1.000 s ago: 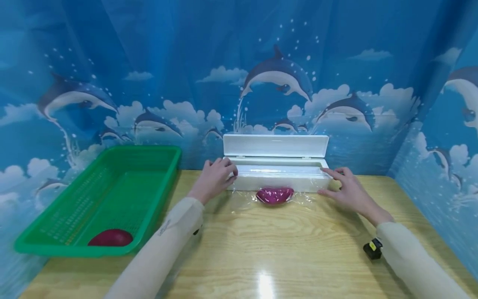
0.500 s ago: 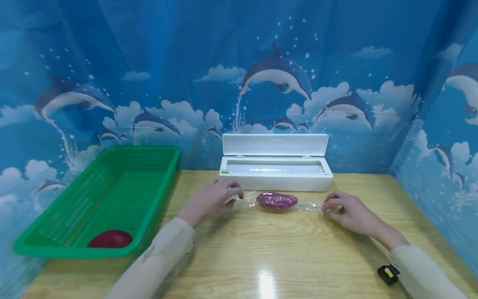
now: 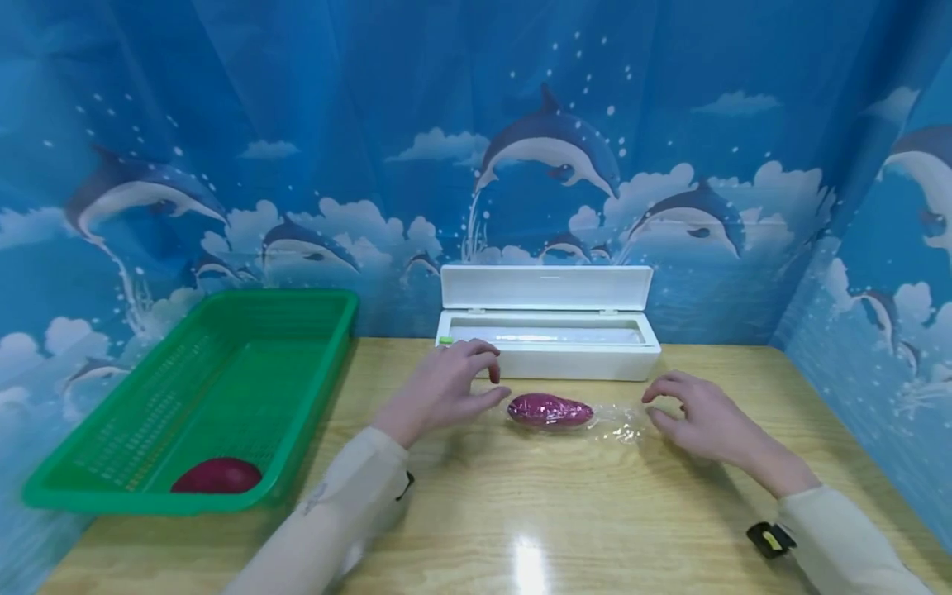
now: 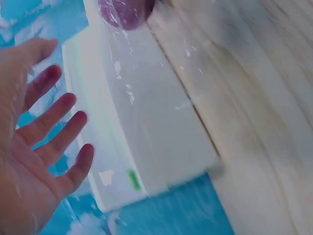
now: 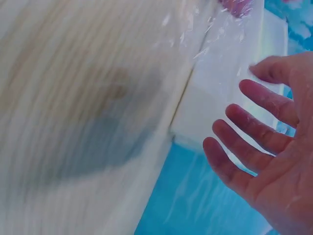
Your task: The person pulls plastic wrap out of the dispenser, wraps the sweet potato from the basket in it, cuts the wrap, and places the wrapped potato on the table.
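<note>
A reddish-purple sweet potato (image 3: pixel 550 411), wrapped in clear cling film, lies on the wooden table. A crinkled tail of film (image 3: pixel 619 423) spreads out from its right end. Close to its left end hovers my left hand (image 3: pixel 448 387), thumb and fingers apart and holding nothing. Past the film's right edge is my right hand (image 3: pixel 702 417), its fingers loosely bent with a gap to the thumb. Behind them stands a long white cling film box (image 3: pixel 565 364) with its lid (image 3: pixel 546 287) raised. Both wrist views show spread fingers, with the sweet potato (image 4: pixel 127 12) partly cut off.
A green plastic basket (image 3: pixel 316 413) stands at the left, holding another reddish-purple sweet potato (image 3: pixel 217 476) in its near corner. A green tab (image 3: pixel 446 340) sits on the box's left end. A blue dolphin-print curtain (image 3: pixel 372 124) backs the table.
Both hands have left the box's ends and come nearer me. The sweet potato has shifted slightly toward me. Half a second ago fingers were at both film tails; now both hands are off them.
</note>
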`<action>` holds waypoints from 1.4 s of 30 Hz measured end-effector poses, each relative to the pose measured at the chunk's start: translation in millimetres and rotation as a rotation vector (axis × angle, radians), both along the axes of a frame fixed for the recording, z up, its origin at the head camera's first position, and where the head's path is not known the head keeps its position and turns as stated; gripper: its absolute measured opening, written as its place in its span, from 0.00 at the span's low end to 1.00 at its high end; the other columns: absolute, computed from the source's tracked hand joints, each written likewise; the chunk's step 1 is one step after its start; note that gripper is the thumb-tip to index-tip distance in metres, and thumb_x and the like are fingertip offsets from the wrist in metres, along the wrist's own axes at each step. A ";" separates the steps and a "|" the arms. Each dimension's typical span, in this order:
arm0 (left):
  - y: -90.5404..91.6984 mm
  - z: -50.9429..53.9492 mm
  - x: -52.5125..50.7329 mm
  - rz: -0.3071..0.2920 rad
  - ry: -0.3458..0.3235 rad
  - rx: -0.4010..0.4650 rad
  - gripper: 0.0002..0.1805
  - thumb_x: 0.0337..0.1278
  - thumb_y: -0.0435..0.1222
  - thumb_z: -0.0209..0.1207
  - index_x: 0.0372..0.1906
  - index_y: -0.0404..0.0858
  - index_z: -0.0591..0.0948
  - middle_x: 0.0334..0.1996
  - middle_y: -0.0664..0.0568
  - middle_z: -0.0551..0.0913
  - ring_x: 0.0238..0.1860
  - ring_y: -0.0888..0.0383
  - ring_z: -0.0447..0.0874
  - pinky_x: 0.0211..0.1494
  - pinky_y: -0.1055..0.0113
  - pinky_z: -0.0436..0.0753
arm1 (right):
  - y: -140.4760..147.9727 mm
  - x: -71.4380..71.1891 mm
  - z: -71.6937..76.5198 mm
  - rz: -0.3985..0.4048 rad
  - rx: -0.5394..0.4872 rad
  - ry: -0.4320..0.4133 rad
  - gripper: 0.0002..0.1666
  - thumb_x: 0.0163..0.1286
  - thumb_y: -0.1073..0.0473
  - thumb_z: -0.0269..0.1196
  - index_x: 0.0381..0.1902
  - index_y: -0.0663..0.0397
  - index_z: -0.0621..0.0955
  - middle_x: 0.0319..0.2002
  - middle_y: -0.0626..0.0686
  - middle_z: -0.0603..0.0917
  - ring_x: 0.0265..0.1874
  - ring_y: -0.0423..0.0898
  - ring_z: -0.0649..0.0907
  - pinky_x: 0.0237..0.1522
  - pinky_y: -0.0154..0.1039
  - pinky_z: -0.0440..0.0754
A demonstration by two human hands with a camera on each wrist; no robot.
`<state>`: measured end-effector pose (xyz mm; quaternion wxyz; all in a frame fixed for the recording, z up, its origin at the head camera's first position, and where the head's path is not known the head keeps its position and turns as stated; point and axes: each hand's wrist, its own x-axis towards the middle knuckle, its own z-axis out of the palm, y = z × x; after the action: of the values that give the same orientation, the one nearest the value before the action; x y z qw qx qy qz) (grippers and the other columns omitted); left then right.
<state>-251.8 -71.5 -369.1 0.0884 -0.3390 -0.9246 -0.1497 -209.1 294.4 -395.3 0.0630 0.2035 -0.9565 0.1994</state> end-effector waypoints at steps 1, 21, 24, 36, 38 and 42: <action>5.5 1.3 1.1 -0.015 0.009 -0.006 0.13 0.62 0.53 0.67 0.43 0.50 0.85 0.59 0.52 0.84 0.59 0.53 0.83 0.64 0.53 0.82 | -5.0 1.1 1.1 -0.002 0.003 0.005 0.10 0.67 0.60 0.68 0.46 0.52 0.86 0.48 0.55 0.87 0.48 0.59 0.86 0.45 0.55 0.86; 37.0 -21.6 21.9 -0.193 -0.283 -0.075 0.22 0.64 0.47 0.68 0.61 0.49 0.82 0.55 0.58 0.87 0.51 0.64 0.85 0.57 0.72 0.83 | -32.8 -3.1 7.2 0.179 0.103 -0.348 0.16 0.63 0.56 0.72 0.47 0.56 0.86 0.39 0.48 0.86 0.37 0.43 0.82 0.41 0.43 0.85; 34.8 -24.7 19.5 -0.167 -0.343 -0.029 0.21 0.65 0.47 0.67 0.61 0.49 0.83 0.55 0.58 0.87 0.52 0.65 0.86 0.57 0.72 0.83 | -37.4 -4.9 9.1 0.125 0.061 -0.328 0.04 0.66 0.60 0.68 0.38 0.54 0.85 0.32 0.45 0.85 0.28 0.37 0.78 0.33 0.34 0.79; 31.7 -35.4 13.2 -0.131 -0.486 0.076 0.21 0.66 0.48 0.65 0.61 0.52 0.82 0.56 0.59 0.87 0.51 0.67 0.85 0.55 0.74 0.83 | -82.7 4.6 -2.1 0.101 -0.187 -0.302 0.22 0.65 0.69 0.63 0.57 0.67 0.82 0.52 0.63 0.88 0.51 0.58 0.88 0.52 0.50 0.88; 31.0 -36.2 12.8 -0.118 -0.511 0.092 0.21 0.67 0.49 0.64 0.62 0.52 0.82 0.55 0.59 0.87 0.51 0.67 0.85 0.54 0.73 0.83 | -86.4 7.4 -3.7 0.172 -0.135 -0.274 0.26 0.66 0.67 0.64 0.61 0.68 0.79 0.56 0.65 0.86 0.54 0.59 0.87 0.55 0.53 0.86; 24.0 -35.3 12.2 -0.080 -0.556 0.108 0.24 0.66 0.53 0.64 0.64 0.53 0.80 0.57 0.59 0.86 0.54 0.65 0.84 0.57 0.69 0.84 | -94.4 9.4 -8.7 0.251 -0.016 -0.174 0.32 0.63 0.61 0.71 0.62 0.68 0.77 0.57 0.64 0.85 0.53 0.59 0.87 0.57 0.54 0.85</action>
<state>-239.5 -47.4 -404.3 -0.1569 -0.3161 -0.8898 -0.2893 -199.7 200.0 -404.0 -0.0436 0.3028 -0.9238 0.2303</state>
